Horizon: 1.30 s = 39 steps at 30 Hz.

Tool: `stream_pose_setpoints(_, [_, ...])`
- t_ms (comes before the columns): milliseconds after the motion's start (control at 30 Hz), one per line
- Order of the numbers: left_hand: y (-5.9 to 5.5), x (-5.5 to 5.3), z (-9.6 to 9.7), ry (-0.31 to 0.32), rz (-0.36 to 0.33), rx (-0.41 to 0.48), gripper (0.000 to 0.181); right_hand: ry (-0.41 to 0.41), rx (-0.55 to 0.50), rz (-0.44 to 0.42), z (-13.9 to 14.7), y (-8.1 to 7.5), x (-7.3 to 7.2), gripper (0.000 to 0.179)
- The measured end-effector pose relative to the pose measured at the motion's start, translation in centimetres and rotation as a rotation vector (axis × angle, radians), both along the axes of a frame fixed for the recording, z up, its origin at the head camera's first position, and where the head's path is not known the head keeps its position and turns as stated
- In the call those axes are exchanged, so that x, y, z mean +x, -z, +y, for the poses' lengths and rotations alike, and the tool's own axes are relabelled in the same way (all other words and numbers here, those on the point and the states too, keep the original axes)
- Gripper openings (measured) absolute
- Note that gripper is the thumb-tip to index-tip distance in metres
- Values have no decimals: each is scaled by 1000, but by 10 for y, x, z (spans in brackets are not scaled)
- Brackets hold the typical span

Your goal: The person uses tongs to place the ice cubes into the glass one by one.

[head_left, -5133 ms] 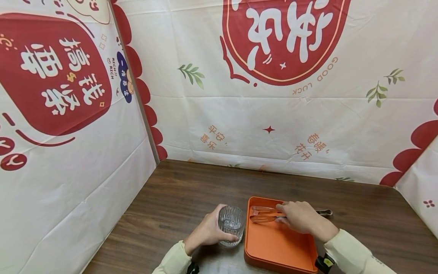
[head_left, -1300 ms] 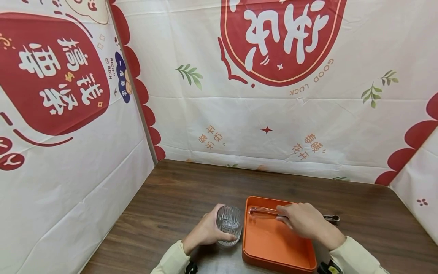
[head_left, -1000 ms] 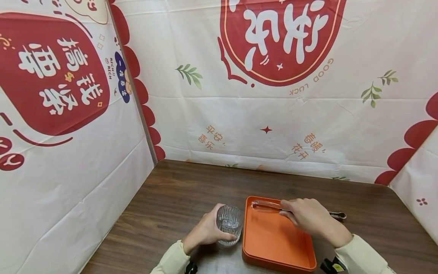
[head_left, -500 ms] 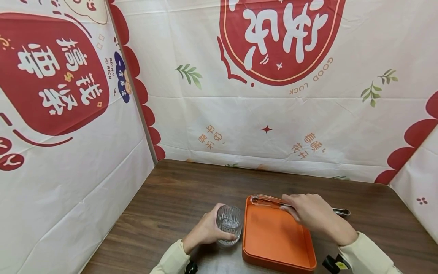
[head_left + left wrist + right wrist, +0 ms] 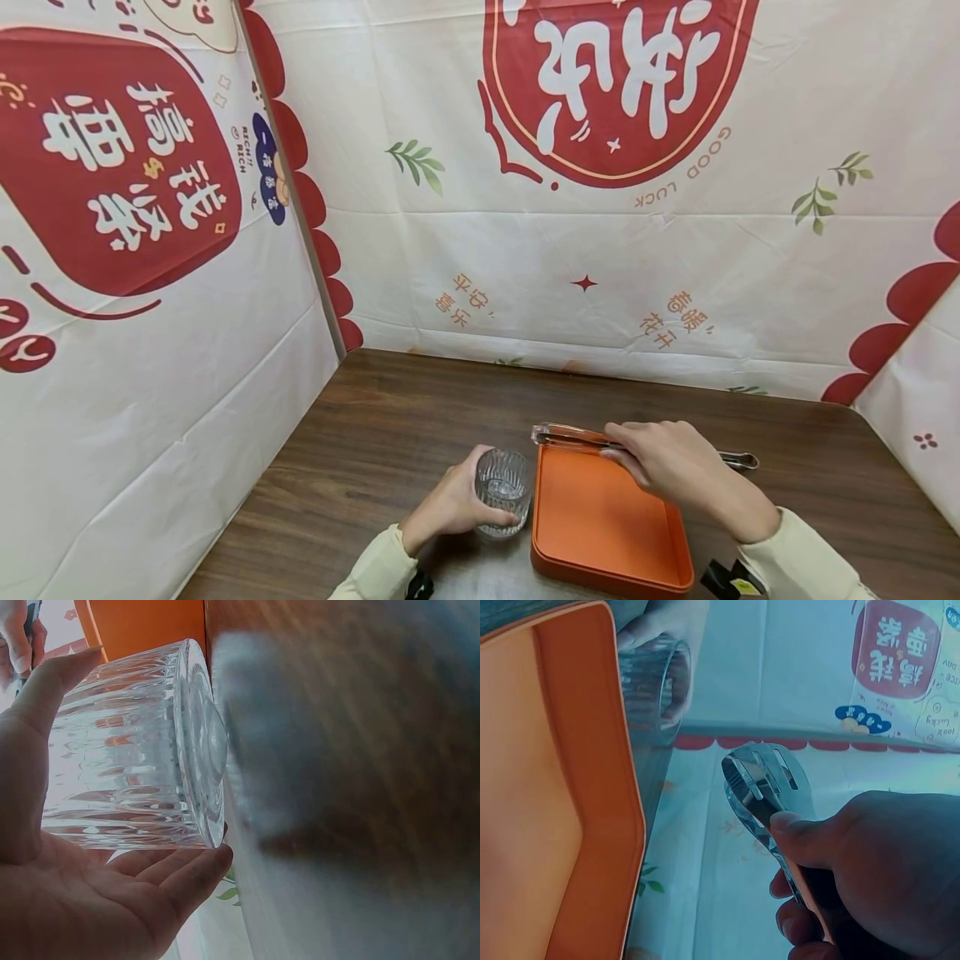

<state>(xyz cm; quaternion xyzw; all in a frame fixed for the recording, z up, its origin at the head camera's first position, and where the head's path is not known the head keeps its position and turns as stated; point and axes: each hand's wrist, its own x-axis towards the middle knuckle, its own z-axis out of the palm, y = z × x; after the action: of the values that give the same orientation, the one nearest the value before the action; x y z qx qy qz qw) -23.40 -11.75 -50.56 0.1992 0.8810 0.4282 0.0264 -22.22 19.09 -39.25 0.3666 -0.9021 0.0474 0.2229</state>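
In the head view my left hand [image 5: 453,502] grips a clear ribbed glass [image 5: 504,487], thumb on the near side. The left wrist view has the thumb and fingers wrapped round its wall, its base [image 5: 206,742] close to the table. My right hand [image 5: 671,462] holds a pair of tongs [image 5: 573,437] across the far rim of a shallow orange box [image 5: 611,517]. The tongs have clear slotted heads, set close together, and dark handles. In the right wrist view their heads [image 5: 765,776] are above the box's rim. I cannot tell whether anything clear is between them.
The glass stands just left of the box on a dark wood-grain table [image 5: 420,400]. White printed cloth [image 5: 465,250] hangs behind the table, and another printed cloth [image 5: 187,350] runs along its left side.
Earlier the tongs' heads were spread inside the box. They have since come together, risen out, and moved left over the far-left corner. The left hand and glass have stayed put.
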Motion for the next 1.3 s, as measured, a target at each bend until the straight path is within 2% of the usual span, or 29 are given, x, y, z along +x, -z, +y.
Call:
stream_pose_setpoints(200, [0, 1, 0, 0, -4, 1, 88, -3, -4, -44, -10, -1, 2, 28])
stream_pose_setpoints(700, [-2, 1, 1, -10, -9, -16, 88, -71, -5, -31, -20, 3, 2, 26])
stream_pose_setpoints(1300, [-2, 0, 0, -11, -11, -19, 87, -78, 9, -129, -28, 11, 2, 23])
